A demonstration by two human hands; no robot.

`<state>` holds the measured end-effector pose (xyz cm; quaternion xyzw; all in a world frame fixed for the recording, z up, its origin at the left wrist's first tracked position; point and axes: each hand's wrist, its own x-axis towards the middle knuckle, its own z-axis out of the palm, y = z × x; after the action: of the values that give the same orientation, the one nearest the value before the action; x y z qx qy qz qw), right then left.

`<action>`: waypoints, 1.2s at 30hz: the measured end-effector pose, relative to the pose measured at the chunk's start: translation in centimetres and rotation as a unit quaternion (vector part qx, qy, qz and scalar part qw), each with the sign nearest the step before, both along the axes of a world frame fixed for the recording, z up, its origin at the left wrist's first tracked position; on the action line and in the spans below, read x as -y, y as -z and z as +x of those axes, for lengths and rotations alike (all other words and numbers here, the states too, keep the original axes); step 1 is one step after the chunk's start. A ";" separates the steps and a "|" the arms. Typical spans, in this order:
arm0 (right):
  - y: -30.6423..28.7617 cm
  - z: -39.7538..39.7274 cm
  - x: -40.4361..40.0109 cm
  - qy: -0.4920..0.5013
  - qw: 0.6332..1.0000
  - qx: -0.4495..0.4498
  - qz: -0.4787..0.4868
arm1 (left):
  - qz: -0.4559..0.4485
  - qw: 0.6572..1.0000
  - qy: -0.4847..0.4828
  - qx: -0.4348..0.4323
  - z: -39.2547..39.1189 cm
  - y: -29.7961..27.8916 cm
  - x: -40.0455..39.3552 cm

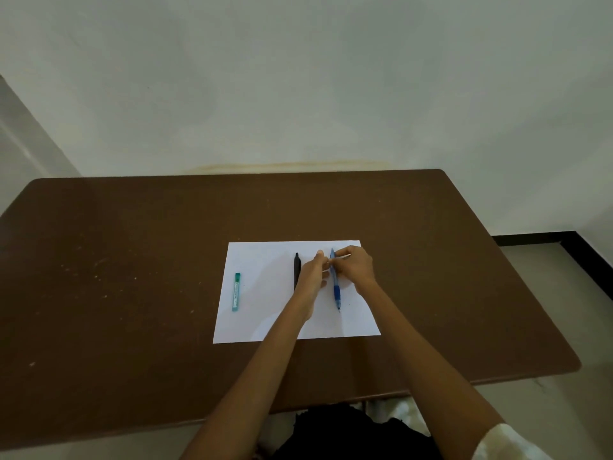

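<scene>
A white sheet of paper (265, 313) lies on the brown table (132, 260). On it a blue pen (336, 290) points toward me, with its far end pinched by my right hand (355, 267). My left hand (311, 270) meets the same far end of the pen from the left, fingertips touching it. A black pen (297, 267) lies just left of my left hand, partly hidden by it. A green lead case (236, 292) rests near the paper's left edge.
The table's right edge drops to a pale floor (564, 327) with a dark baseboard. A pale wall (298, 94) stands right behind the table's far edge. Dark clothing (348, 433) shows below the near edge.
</scene>
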<state>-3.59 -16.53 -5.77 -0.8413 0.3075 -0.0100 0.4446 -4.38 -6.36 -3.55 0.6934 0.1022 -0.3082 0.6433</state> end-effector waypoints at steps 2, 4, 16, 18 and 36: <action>0.0 0.0 -0.1 0.011 1.000 -0.003 0.002 | 0.027 1.000 -0.007 -0.003 0.3 -0.6 0.2; 0.1 0.1 0.0 0.012 1.000 -0.011 0.002 | 0.059 0.998 0.005 0.016 0.6 -0.8 0.0; -0.5 -3.0 -4.5 -0.038 0.996 0.084 0.018 | 0.306 0.910 0.028 0.278 1.5 2.8 -4.4; -0.2 -3.2 -5.3 -0.045 0.996 0.076 0.021 | 0.355 0.891 0.066 0.276 1.9 2.7 -4.1; -0.5 -2.9 -6.3 -0.033 0.996 0.054 0.069 | 0.408 0.853 0.081 0.315 1.9 2.6 -4.8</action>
<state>-6.46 -10.18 -5.25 -0.8167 0.2552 -0.0193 0.5173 -2.45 -1.55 -6.12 0.9593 -0.0458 -0.0546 0.2734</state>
